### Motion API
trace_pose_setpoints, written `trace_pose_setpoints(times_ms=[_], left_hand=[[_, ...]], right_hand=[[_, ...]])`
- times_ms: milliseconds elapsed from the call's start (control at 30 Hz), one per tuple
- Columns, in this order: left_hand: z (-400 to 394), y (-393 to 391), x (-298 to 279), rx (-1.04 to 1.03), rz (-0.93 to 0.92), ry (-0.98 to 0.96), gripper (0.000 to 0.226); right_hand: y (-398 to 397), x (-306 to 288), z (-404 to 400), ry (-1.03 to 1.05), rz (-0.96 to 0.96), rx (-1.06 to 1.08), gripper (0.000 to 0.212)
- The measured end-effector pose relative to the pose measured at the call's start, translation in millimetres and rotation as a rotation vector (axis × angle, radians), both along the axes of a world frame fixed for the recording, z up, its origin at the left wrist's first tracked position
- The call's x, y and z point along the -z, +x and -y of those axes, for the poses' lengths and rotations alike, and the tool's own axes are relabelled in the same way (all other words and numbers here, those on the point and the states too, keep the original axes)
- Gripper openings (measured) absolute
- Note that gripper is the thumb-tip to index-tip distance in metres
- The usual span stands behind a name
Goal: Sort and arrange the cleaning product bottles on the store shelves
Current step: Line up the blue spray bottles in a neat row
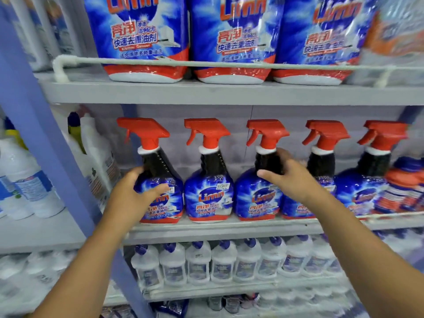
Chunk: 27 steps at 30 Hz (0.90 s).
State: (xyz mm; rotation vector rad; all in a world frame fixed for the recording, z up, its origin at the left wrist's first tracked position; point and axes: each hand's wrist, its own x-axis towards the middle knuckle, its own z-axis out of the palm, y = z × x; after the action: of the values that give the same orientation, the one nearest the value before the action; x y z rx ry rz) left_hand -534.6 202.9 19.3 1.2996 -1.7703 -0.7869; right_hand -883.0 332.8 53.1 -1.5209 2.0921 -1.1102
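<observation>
Standing in a row along the front edge of the middle shelf (229, 228) are five spray bottles with red trigger heads, dark necks and blue labels. Left of them, past a blue upright post (41, 138), white bottles (25, 180) crowd a neighbouring shelf.

The left hand (135, 196) wraps the first spray bottle (158, 180) at the shelf's left end, fingers behind its shoulder and thumb across the front label; the grip is closed around the bottle's body. The second spray bottle (207, 177) stands just beside it, untouched, its label facing forward.

The right hand (289, 175) is on the third spray bottle (259, 180), fingers curled over the dark neck below the trigger and thumb reaching across the front, so this grip holds the neck. The forearm passes in front of the fourth spray bottle (321, 157), hiding most of its label. The fifth spray bottle (369, 171) stands near the shelf's right end, touching or nearly touching an orange-and-blue container (403, 187) beside it.

On the top shelf (206, 92), three large blue refill pouches (231, 37) stand side by side behind a white rail (183, 63). On the lower shelf (229, 292), a row of clear bottles with blue caps (224, 260) runs the shelf's length.
</observation>
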Motion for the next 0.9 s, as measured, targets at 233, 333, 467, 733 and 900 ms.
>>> trace_pose_setpoints(times_ms=[233, 333, 467, 733, 900], left_hand=[[8.4, 4.4, 0.0, -0.026, 0.042, 0.025, 0.047], [6.5, 4.5, 0.4, -0.012, 0.045, 0.034, 0.040], [-1.0, 3.2, -0.8, -0.010, 0.028, 0.032, 0.038], [-15.6, -0.6, 5.4, -0.002, -0.098, 0.001, 0.043], [-16.1, -0.4, 4.3, 0.016, -0.111, 0.000, 0.042]], right_hand=[[6.6, 0.3, 1.7, -0.086, 0.000, -0.003, 0.051], [11.3, -1.3, -2.6, -0.104, 0.013, -0.005, 0.050], [6.4, -1.7, -13.7, -0.095, 0.017, -0.043, 0.054], [-45.8, 18.1, -75.3, -0.390, -0.068, 0.477, 0.064], [-50.4, 21.5, -64.0, -0.190, 0.011, 0.297, 0.086]])
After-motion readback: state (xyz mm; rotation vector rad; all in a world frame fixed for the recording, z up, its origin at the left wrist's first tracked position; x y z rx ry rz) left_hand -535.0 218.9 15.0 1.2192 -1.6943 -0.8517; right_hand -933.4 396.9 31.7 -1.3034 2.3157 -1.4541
